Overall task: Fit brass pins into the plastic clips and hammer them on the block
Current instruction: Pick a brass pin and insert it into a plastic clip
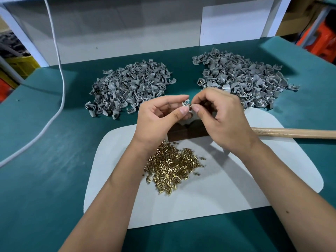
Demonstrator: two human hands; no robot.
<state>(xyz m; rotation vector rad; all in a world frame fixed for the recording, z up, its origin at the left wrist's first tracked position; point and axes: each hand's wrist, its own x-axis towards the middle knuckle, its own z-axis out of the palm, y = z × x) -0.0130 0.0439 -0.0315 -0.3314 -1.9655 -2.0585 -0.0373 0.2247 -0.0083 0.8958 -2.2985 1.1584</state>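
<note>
While the left hand (160,113) pinches one grey clip (185,103) steady, the right hand (217,113) pinches one pin (190,107) against it — likely seating it before hammering. Beyond the grip lie two clip piles (131,88); below it, one pin pile (172,170) — too many to count.

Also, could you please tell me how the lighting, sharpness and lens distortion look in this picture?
Head view: even overhead light, with soft shadows of the hands on the white sheet; wide-angle bending curves the bench edges and the wooden handle; the brass pins are crisp; the clip pinched between left hand and right hand is small and slightly soft; no strong glare.
</note>
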